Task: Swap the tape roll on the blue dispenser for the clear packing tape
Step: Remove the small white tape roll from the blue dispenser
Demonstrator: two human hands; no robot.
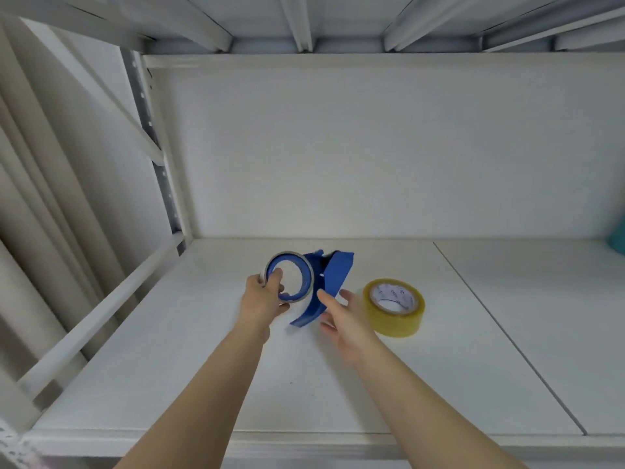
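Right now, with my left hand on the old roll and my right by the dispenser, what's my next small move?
Probably steady the blue dispenser with your right hand, then pull the old roll off sideways. Your left hand already pinches its rim, and the roll seems still seated on the dispenser. The clear tape waits on the shelf just right of it.

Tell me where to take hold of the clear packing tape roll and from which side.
The clear packing tape roll lies flat on the shelf, core hole up. Come from above with the right hand, which is nearest: thumb in the core, fingers on the outer wall, probably the firmest grip.
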